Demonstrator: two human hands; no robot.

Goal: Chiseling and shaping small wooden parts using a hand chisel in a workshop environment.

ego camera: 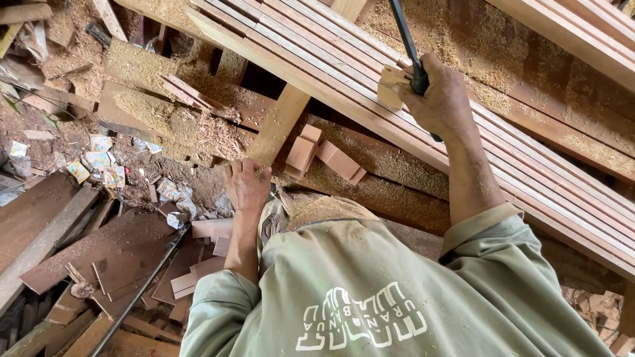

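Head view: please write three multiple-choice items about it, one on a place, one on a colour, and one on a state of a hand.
1. Where do the loose wooden blocks lie?
A. On the sawdust below the stacked slats
B. On the person's shoulder
C. In a bucket

2. What colour is the shirt?
A. Red
B. Pale green
C. Black

3. In what state is the right hand?
A. Flat and open
B. Closed around the dark tool handle
C. Out of view

Answers:
1 A, as the blocks sit on the sawdust-covered wood just under the slats.
2 B, as the cloth across the chest and sleeves is pale green.
3 B, as the fingers wrap the handle, with a small wooden piece pressed beside it.
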